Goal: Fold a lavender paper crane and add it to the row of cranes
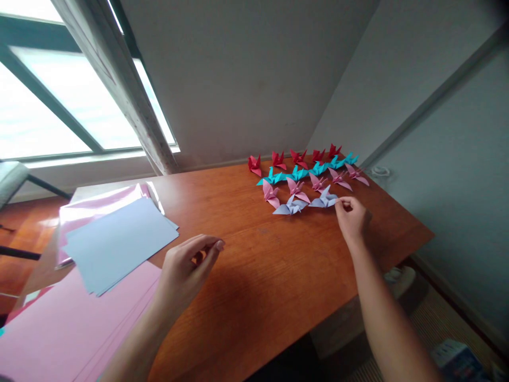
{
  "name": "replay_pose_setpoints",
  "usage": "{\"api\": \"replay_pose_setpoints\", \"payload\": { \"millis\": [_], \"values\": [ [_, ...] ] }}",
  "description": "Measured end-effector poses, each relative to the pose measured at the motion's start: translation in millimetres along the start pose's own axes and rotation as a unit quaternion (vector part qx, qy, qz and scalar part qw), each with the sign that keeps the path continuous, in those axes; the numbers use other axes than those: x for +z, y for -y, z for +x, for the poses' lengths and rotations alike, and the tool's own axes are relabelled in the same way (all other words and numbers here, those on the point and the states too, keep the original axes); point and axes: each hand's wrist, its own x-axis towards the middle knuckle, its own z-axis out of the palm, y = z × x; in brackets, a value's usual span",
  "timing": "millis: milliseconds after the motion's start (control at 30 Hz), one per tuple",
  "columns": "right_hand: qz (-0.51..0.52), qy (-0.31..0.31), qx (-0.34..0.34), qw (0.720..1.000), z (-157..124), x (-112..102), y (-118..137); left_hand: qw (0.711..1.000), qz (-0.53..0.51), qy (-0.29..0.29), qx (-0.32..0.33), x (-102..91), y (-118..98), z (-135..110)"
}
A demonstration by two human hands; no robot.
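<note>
My right hand point(352, 216) pinches the wing tip of a lavender origami crane point(324, 199) standing on the wooden table. Just left of it sits a second lavender crane point(291, 205). Behind these are rows of several pink cranes point(318, 183), several turquoise cranes point(298, 173) and several red cranes point(299, 158). My left hand point(193, 260) hovers over the table's middle, thumb and forefinger tips together, with nothing visible between them. Beside it on the left lie light blue paper sheets point(123, 244).
Pink paper sheets point(79, 323) spread along the near left of the table point(254, 276). A clear plastic packet with pink paper point(99, 204) lies under the blue sheets. A wall rises behind the table, a window and curtain point(115, 74) at left, and a chair point(16, 180) beyond the left edge.
</note>
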Motion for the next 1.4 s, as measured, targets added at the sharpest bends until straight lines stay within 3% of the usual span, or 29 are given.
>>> {"api": "replay_pose_setpoints", "payload": {
  "millis": [900,1400],
  "values": [
    [0.012,0.015,0.006,1.0,4.8,9.7,4.4,1.0,0.001,0.003,0.0,-1.0,0.1,-2.2],
    [0.003,0.007,-0.003,1.0,-11.6,-2.6,3.2,1.0,0.001,-0.005,0.022,-0.7,-0.2,-1.6]
  ]
}}
